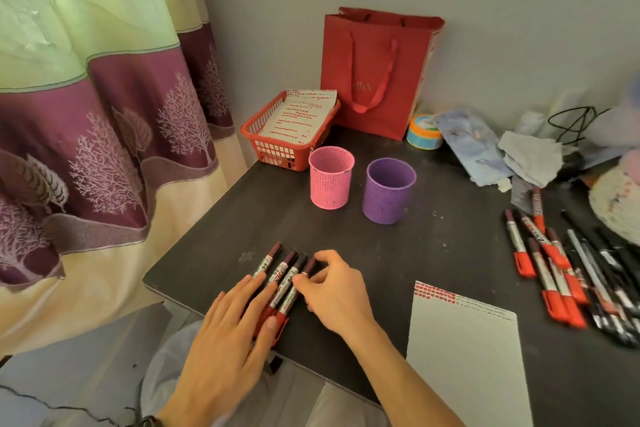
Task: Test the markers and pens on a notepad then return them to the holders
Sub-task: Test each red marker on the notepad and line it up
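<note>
Several red markers lie side by side near the dark table's front left edge. My left hand rests flat on them with straight fingers. My right hand is beside them on the right, its curled fingers touching the rightmost marker. A white notepad with red test marks along its top lies to the right. A pink holder and a purple holder stand empty further back. A pile of red markers and dark pens lies at the right edge.
A red basket holding marked paper and a red gift bag stand at the back. A tape roll, crumpled paper and cloth clutter the back right. A curtain hangs left of the dark table.
</note>
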### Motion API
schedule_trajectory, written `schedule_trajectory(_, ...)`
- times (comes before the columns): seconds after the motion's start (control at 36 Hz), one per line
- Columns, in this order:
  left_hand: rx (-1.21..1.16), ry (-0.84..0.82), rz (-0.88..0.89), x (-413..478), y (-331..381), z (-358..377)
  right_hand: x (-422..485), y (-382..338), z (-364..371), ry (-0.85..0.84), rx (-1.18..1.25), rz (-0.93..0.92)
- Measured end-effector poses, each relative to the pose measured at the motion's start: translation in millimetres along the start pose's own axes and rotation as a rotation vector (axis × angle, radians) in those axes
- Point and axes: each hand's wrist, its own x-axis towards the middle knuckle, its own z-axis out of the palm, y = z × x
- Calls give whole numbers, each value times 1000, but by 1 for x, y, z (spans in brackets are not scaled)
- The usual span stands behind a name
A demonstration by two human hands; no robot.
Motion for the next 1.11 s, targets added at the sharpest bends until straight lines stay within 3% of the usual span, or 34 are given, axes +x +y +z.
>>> schedule_trajectory(0.14, 51, 4, 30, 6, 12, -12, -8, -1, -12, -25, 41, 6)
schedule_trajectory(0.25, 74, 4, 55, 23, 31, -19, -28, 16, -44, 52, 97, -33)
schedule_trajectory(0.42, 37, -12, 222, 66, 87, -12, -88, 76, -128, 380, 199, -103)
schedule_trajectory(0.53, 56, -149, 332, 105, 137, 21, -121, 123, -177, 595, -35, -46)
schedule_trajectory(0.61, 75, -252, 440, 132, 186, 54, -138, 154, -196, 541, -304, 17)
schedule_trajectory(0.78, 144, -441, 574, 167, 275, 109, -150, 187, -191, 663, -426, -32)
schedule_trajectory(0.89, 252, -405, 622, 183, 304, 131, -148, 188, -195, 602, -428, -22)
schedule_trajectory(1.11, 124, -461, 398, 200, 309, 144, -148, 198, -196, 531, -466, 3)
